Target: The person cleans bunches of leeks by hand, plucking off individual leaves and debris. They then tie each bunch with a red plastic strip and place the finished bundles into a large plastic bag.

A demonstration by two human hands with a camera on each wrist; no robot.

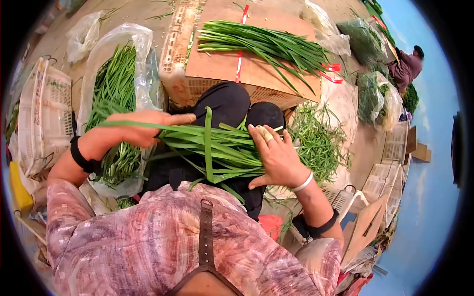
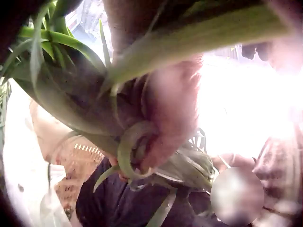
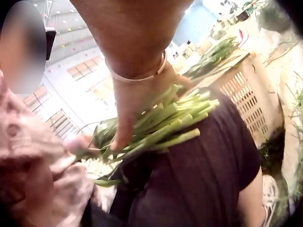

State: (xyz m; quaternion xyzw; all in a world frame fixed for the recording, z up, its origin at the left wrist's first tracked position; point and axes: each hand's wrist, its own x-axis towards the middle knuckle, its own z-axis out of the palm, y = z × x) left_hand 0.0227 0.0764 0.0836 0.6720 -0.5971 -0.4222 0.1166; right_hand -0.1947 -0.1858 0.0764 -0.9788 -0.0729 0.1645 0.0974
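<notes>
A bunch of long green leafy stalks lies across the person's lap. The left hand grips its leafy end, index finger pointing out across the leaves; in the left wrist view the fingers of this hand curl around the leaves. Over the cut-stem end the right hand rests with straight, spread fingers. From the right wrist view, the right hand spans the pale stems, thumb down on the near side. One flat leaf stands out crosswise over the bunch.
Ahead, a bundle of stalks lies on cardboard over a crate, above red-and-white tape. At left is a plastic bag of stalks; at right, loose leaves. Another person is at far right.
</notes>
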